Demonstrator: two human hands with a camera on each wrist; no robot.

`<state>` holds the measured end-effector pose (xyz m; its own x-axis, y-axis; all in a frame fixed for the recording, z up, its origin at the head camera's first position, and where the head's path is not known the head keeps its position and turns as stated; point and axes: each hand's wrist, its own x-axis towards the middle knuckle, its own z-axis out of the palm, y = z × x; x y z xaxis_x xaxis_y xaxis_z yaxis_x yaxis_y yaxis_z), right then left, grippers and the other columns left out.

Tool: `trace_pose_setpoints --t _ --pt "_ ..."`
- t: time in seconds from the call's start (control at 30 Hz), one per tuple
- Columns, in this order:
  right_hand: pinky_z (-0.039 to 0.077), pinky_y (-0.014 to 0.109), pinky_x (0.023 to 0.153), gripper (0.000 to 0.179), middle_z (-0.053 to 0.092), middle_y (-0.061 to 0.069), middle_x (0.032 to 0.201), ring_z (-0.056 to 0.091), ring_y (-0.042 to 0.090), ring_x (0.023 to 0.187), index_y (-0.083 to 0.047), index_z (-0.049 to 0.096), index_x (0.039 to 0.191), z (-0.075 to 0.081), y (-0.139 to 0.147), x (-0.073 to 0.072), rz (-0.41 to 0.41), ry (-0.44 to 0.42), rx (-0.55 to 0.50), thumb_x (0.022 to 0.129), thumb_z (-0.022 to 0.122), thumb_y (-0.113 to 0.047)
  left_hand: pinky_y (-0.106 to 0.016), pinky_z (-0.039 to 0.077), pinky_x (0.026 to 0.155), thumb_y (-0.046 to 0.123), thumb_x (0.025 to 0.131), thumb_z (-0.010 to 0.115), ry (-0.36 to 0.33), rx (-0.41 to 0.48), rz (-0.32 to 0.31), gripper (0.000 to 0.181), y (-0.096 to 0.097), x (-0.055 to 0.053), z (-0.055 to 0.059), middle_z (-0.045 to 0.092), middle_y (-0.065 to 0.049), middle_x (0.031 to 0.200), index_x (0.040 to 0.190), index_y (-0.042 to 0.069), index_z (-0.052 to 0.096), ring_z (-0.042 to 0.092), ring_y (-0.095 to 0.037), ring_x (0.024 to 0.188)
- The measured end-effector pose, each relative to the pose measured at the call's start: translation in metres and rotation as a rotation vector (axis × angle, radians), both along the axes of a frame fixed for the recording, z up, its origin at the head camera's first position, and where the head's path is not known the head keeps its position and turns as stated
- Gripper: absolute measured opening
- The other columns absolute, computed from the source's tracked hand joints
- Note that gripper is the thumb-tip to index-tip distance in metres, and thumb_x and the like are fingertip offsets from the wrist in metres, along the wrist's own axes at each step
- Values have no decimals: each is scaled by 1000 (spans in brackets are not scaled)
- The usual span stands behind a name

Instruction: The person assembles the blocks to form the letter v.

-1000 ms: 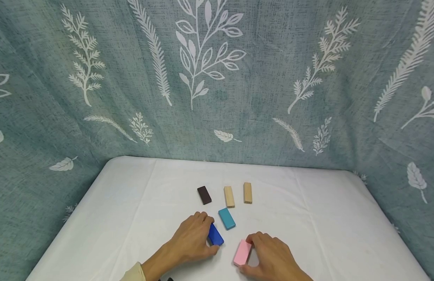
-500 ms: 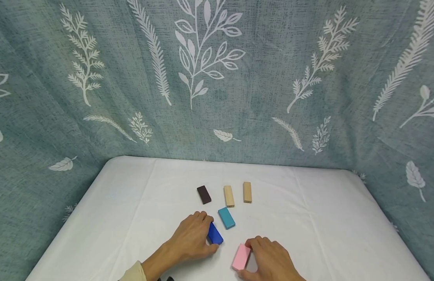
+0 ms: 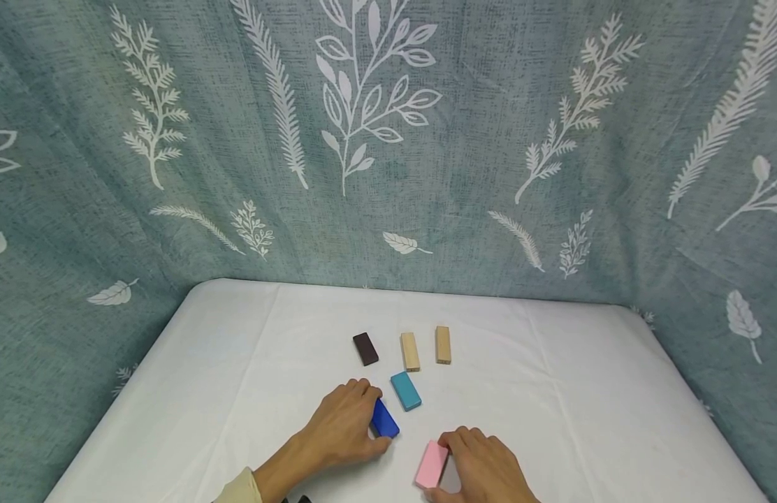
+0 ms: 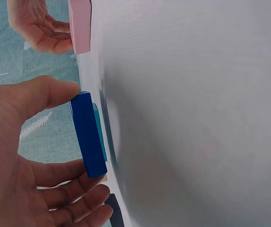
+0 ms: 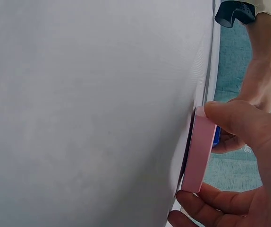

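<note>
With thumb and fingers at its two ends, my left hand point(image 3: 346, 426) pinches a dark blue block point(image 3: 385, 420). In the left wrist view that blue block point(image 4: 89, 137) spans from thumb tip to fingertips, with a shadow on the cloth beside it. My right hand point(image 3: 483, 467) likewise pinches a pink block point(image 3: 432, 464) end to end, to the right and nearer the front. In the right wrist view the pink block point(image 5: 199, 150) is close over the white cloth. A teal block point(image 3: 406, 391) lies just beyond the blue one.
Farther back on the white-covered table point(image 3: 269, 328) lie a dark brown block point(image 3: 366, 349) and two pale wooden blocks, one in the middle point(image 3: 410, 352) and another on the right point(image 3: 443, 345). A green leaf-patterned curtain point(image 3: 464, 140) hangs behind and around the table.
My right hand has drawn the pink block slightly toward the front of the table. My left hand and the blue block stay where they were.
</note>
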<state>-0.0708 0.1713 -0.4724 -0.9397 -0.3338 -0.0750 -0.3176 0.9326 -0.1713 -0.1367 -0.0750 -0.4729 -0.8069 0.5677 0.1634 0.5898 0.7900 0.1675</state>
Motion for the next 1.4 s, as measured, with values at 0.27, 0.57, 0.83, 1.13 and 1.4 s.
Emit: trace_pose_setpoints --t 0.27,0.57,0.83,1.13,1.4 --pt "50 37 72 72 57 -8 92 51 10 81 -15 66 107 -2 1 1 9 22 2 70 73 -77 -32 50 79 50 77 77 -13 -2 -1 62 0 -1 0 59 -1 97 117 4 67 53 -15 88" --pt "49 35 70 84 55 -7 92 51 11 81 -14 65 109 -1 2 1 18 10 14 69 63 -87 -32 50 79 50 78 76 -12 6 -3 62 -2 -1 0 59 -1 98 118 4 67 54 -15 88" --pt "52 40 76 87 57 -6 96 54 14 86 -14 65 115 -1 -2 2 -6 8 38 72 57 -89 -31 53 81 47 78 77 -46 48 -4 62 -3 0 -2 56 0 99 121 3 65 54 -13 89" --pt "53 45 82 84 61 -2 104 56 18 92 -15 67 119 -1 -3 -2 -11 -50 64 75 58 -85 -32 52 82 45 77 78 -41 55 -15 62 -4 0 -2 56 0 99 119 3 64 54 -13 88" --pt "52 48 86 92 62 1 107 57 21 96 -12 65 125 0 -5 -1 -30 -61 60 73 57 -88 -30 50 78 43 76 78 -13 54 -18 59 -5 1 -4 57 0 98 118 4 65 53 -13 86"
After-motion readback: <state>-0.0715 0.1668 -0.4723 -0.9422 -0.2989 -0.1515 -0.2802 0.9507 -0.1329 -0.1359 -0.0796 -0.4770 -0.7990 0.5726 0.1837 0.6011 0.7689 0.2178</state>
